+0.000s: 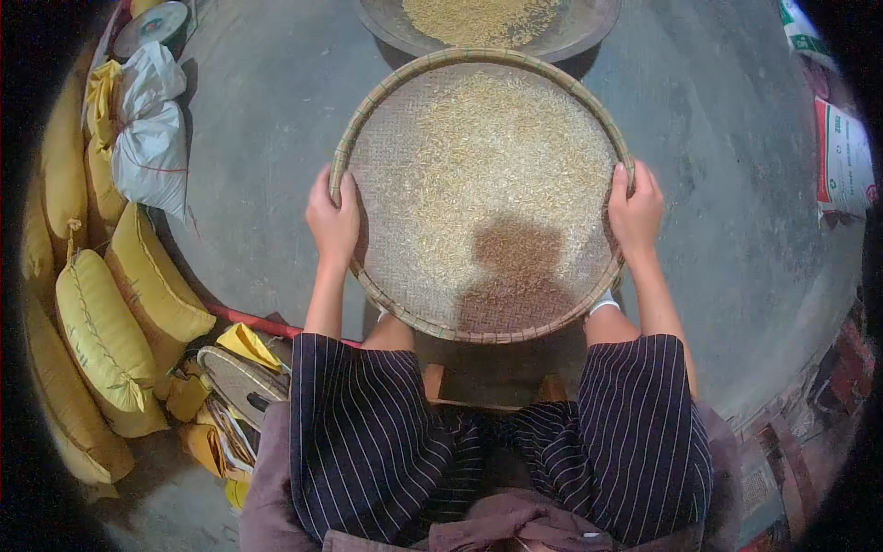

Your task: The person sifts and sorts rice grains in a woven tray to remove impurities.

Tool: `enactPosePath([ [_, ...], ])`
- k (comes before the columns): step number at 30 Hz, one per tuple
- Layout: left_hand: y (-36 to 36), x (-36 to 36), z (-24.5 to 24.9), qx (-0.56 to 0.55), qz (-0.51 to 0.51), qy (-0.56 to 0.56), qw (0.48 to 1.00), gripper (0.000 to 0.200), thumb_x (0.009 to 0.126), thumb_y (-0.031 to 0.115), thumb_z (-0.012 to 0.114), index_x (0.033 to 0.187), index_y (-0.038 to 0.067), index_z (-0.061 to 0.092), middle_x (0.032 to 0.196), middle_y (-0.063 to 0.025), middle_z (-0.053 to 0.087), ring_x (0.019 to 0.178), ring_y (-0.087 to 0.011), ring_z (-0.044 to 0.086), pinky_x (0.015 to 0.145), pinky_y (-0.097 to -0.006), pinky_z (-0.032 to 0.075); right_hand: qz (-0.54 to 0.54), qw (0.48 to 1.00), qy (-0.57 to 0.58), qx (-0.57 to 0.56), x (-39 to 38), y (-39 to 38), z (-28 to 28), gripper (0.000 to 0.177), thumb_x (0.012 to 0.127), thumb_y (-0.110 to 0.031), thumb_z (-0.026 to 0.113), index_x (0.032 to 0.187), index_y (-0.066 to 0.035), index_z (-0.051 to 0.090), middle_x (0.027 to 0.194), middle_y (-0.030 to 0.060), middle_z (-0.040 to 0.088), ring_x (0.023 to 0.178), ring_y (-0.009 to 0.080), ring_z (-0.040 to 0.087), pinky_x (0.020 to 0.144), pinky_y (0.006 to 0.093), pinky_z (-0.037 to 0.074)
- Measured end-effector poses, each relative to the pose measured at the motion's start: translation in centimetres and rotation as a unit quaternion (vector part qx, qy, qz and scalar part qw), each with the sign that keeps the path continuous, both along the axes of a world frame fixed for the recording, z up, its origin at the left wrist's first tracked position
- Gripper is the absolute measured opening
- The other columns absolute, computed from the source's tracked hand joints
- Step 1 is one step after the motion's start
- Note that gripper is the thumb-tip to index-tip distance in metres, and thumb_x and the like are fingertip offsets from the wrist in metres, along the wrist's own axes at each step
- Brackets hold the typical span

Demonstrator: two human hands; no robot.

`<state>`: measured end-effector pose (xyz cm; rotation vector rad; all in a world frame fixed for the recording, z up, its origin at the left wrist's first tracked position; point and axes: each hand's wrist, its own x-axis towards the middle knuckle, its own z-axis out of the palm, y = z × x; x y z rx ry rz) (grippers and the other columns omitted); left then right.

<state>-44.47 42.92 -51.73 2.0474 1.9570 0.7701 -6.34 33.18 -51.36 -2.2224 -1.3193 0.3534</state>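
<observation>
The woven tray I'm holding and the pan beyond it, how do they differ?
The woven tray shows whole; the pan is cut off by the frame's top edge. The woven tray has a plaited rim and is gripped by the left hand and right hand; the pan is smooth, dark and untouched. Both are round and hold pale grain.

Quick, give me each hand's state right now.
Left hand: shut on the woven sieve, at its left rim.
Right hand: shut on its right rim.
</observation>
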Motion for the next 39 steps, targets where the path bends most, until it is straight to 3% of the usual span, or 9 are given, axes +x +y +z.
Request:
enactPosePath([
  [2,-0.1,0.0,1.2,-0.302,0.095,-0.115,0.942,0.034,0.093,0.024,0.056,0.112,-0.003,0.060,0.096,-0.0181,0.065,0.096,-0.0221,0.061,0.087,-0.0347,0.045,-0.002,1.000,0.001,-0.017,0.0,0.1,0.3,0.028,0.092,-0.026,0.053,0.099,0.000,0.062,0.090,0.0231,0.063,0.083,0.0425,0.061,0.072,0.0467,0.047],
  [6,0.0,-0.7,0.1,-0.261,0.072,-0.147,0.951,0.035,0.094,0.027,0.055,0.109,-0.004,0.062,0.082,-0.0139,0.065,0.084,-0.0162,0.059,0.080,-0.0318,0.047,-0.012,0.996,-0.041,-0.074,0.3,0.2,1.0,0.027,0.092,-0.026,0.054,0.094,-0.001,0.062,0.081,0.0235,0.063,0.076,0.0437,0.060,0.066,0.0484,0.046],
  [12,1.3,-0.8,0.4,-0.219,0.027,-0.274,0.936,0.034,0.096,0.022,0.055,0.117,-0.004,0.061,0.099,-0.0065,0.067,0.088,-0.0106,0.058,0.078,-0.0256,0.047,-0.034,0.997,-0.060,0.020,-0.8,0.8,6.0,0.026,0.093,-0.026,0.053,0.090,-0.001,0.059,0.070,0.0243,0.060,0.068,0.0450,0.059,0.059,0.0495,0.044],
  [20,2.9,-0.8,3.1,-0.190,0.013,-0.090,0.978,0.039,0.089,0.021,0.064,0.119,-0.003,0.060,0.101,-0.0144,0.070,0.087,-0.0137,0.064,0.077,-0.0280,0.050,-0.027,0.996,0.029,-0.074,-0.3,2.1,3.9,0.028,0.092,-0.026,0.053,0.097,0.001,0.060,0.076,0.0253,0.061,0.073,0.0447,0.060,0.065,0.0470,0.046],
  [25,0.8,0.7,1.5,-0.049,-0.078,-0.007,0.996,0.028,0.087,0.017,0.060,0.105,-0.004,0.063,0.090,-0.0237,0.066,0.083,-0.0399,0.065,0.072,-0.0412,0.051,-0.032,0.997,0.039,-0.050,2.3,2.1,2.8,0.032,0.093,-0.029,0.052,0.103,0.000,0.063,0.086,0.0246,0.066,0.081,0.0411,0.064,0.070,0.0433,0.048],
  [30,2.5,-1.1,4.4,-0.111,-0.042,-0.029,0.993,0.029,0.087,0.016,0.061,0.108,-0.003,0.064,0.093,-0.0210,0.068,0.081,-0.0301,0.069,0.073,-0.0357,0.052,-0.025,0.998,0.040,-0.044,0.1,0.5,4.4,0.031,0.092,-0.027,0.055,0.102,0.001,0.063,0.086,0.0233,0.066,0.080,0.0342,0.066,0.072,0.0405,0.048],
  [33,2.8,-1.3,5.4,-0.150,-0.038,-0.063,0.986,0.030,0.087,0.016,0.061,0.110,-0.004,0.063,0.093,-0.0193,0.069,0.080,-0.0246,0.068,0.074,-0.0327,0.051,-0.042,0.993,0.092,-0.055,0.8,0.4,4.8,0.031,0.092,-0.024,0.059,0.108,0.002,0.063,0.081,0.0176,0.067,0.076,0.0157,0.059,0.072,0.0347,0.048],
  [38,2.8,0.6,4.8,-0.067,-0.069,-0.074,0.993,0.031,0.088,0.018,0.061,0.111,-0.003,0.063,0.089,-0.0185,0.069,0.079,-0.0197,0.067,0.071,-0.0313,0.051,-0.039,0.988,0.147,0.002,3.0,0.5,4.7,0.032,0.092,-0.024,0.058,0.109,0.001,0.064,0.086,0.0172,0.069,0.080,0.0207,0.064,0.075,0.0360,0.049],
  [39,3.4,0.1,5.6,-0.110,-0.025,-0.051,0.992,0.030,0.087,0.014,0.058,0.111,-0.003,0.063,0.100,-0.0233,0.066,0.093,-0.0327,0.066,0.083,-0.0371,0.050,-0.034,0.991,0.129,0.017,0.9,0.7,5.1,0.032,0.092,-0.025,0.059,0.109,0.002,0.064,0.087,0.0179,0.069,0.081,0.0230,0.065,0.076,0.0368,0.049],
])
